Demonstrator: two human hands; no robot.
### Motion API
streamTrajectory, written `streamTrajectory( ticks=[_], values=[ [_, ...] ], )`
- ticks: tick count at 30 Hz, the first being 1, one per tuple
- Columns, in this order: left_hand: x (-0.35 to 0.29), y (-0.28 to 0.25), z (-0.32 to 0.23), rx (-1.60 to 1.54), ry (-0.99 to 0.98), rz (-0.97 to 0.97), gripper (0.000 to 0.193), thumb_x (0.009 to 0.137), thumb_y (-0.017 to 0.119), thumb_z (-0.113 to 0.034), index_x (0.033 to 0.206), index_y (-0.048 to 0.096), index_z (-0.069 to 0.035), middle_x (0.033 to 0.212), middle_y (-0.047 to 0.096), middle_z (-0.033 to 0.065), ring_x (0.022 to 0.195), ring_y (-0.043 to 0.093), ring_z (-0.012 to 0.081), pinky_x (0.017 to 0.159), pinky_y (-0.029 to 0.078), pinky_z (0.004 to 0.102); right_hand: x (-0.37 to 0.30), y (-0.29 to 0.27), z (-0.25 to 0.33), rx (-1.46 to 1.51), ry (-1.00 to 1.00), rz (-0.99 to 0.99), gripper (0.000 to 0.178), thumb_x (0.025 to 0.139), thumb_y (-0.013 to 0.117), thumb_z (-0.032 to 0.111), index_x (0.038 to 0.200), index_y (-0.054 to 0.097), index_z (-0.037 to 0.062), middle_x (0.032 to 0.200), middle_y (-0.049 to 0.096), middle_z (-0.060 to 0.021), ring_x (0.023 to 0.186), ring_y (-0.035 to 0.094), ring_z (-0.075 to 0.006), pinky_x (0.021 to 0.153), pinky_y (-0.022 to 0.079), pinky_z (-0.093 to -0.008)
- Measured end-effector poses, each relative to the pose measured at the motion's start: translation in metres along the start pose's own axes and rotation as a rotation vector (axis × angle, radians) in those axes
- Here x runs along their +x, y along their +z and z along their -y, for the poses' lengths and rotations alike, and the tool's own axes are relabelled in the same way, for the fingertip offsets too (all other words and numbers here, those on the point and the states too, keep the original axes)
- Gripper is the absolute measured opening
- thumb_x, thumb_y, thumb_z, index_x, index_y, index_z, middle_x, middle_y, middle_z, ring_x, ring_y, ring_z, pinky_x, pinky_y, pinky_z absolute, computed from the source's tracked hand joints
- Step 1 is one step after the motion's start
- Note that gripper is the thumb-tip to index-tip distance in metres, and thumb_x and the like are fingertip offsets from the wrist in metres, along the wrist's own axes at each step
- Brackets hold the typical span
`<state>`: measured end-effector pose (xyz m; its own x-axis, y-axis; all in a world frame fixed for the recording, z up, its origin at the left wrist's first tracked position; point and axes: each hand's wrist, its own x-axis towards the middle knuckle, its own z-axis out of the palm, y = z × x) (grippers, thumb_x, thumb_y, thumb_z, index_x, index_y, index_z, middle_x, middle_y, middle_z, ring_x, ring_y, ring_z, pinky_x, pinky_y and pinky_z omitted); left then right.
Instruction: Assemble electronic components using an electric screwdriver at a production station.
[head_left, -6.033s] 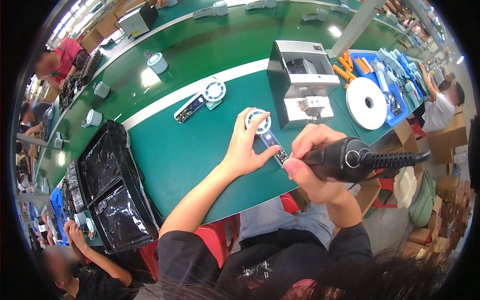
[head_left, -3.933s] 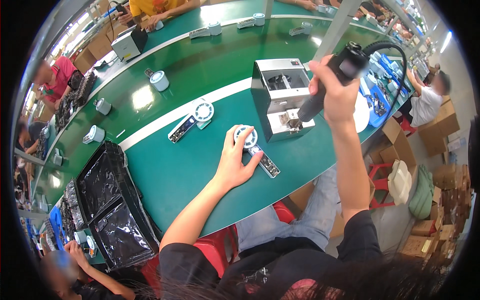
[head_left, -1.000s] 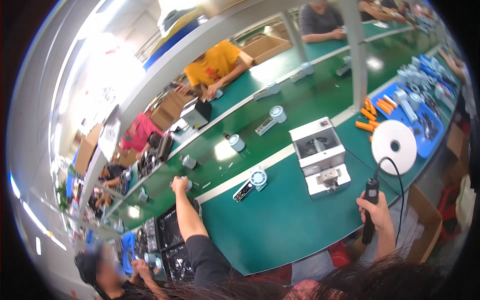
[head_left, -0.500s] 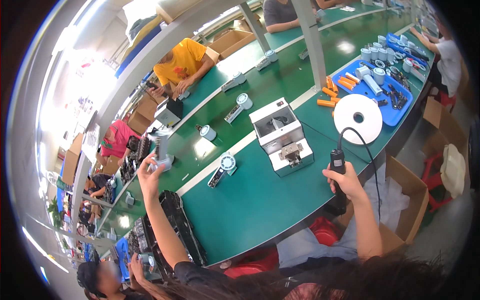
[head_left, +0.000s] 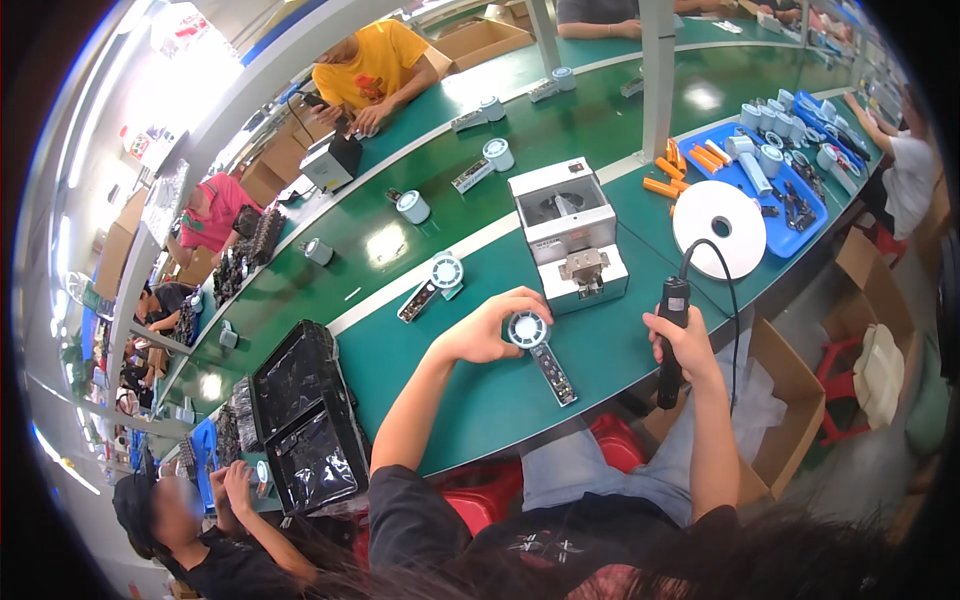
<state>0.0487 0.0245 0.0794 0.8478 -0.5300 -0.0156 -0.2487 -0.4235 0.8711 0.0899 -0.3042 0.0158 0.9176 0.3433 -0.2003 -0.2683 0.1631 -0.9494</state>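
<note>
My left hand [head_left: 487, 330] is curled round the head of a light-blue handheld fan [head_left: 553, 375] on the green bench. The fan's handle points toward me, its circuit parts exposed. In my right hand [head_left: 690, 345] is a black corded electric screwdriver [head_left: 673, 340], held upright at the bench's front edge, its tip hidden. Just beyond the two hands stands a white screw feeder [head_left: 570, 240] with a windowed top. Another handheld fan [head_left: 432, 287], also with its handle uncovered, lies left of the feeder.
A white reel [head_left: 692, 230] and a blue tray [head_left: 815, 215] of fan parts sit to the right, beside orange cylinders [head_left: 660, 188]. A black plastic tray [head_left: 308, 425] lies left. Beyond runs a green conveyor [head_left: 420, 240] carrying fans. A metal post [head_left: 656, 90] rises behind; co-workers sit around.
My left hand came from the conveyor at the left to the bench before the feeder, bringing a fan with it. The screwdriver stays in my right hand, nearly unmoved.
</note>
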Motion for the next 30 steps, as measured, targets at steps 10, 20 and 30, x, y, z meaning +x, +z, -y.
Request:
streamTrajectory(
  ticks=[10, 20, 30],
  values=[
    [-0.018, 0.077, 0.055, -0.564, 0.020, -0.504, 0.076, 0.073, 0.079, -0.009, 0.139, 0.040, -0.004, 0.137, 0.047, 0.0093, 0.129, 0.047, 0.0196, 0.110, 0.038, 0.0334, -0.004, -0.001, -0.003, -0.025, -0.005, -0.059, 0.020, 0.085, 0.074, 0.012, 0.086, 0.056, 0.0034, 0.066, 0.058, -0.0060, 0.043, 0.053, -0.0123, 0.041, 0.042, -0.0265],
    [-0.020, 0.069, 0.054, -0.198, 0.050, -0.462, 0.075, 0.075, 0.082, -0.007, 0.139, 0.043, -0.002, 0.135, 0.051, 0.0120, 0.124, 0.051, 0.0199, 0.107, 0.040, 0.0330, 0.002, 0.008, 0.011, -0.047, 0.039, -0.062, 0.017, 0.087, 0.071, 0.010, 0.090, 0.056, 0.0033, 0.067, 0.058, -0.0067, 0.045, 0.054, -0.0135, 0.042, 0.043, -0.0275],
    [-0.017, 0.068, 0.046, -0.083, 0.118, -0.534, 0.072, 0.068, 0.078, -0.006, 0.134, 0.049, -0.004, 0.127, 0.053, 0.0143, 0.119, 0.054, 0.0281, 0.103, 0.041, 0.0353, 0.000, 0.094, 0.129, 0.005, -0.732, -0.169, 0.013, 0.086, 0.070, 0.001, 0.090, 0.057, 0.0022, 0.077, 0.060, -0.0084, 0.052, 0.056, -0.0131, 0.050, 0.045, -0.0247]
  ],
)
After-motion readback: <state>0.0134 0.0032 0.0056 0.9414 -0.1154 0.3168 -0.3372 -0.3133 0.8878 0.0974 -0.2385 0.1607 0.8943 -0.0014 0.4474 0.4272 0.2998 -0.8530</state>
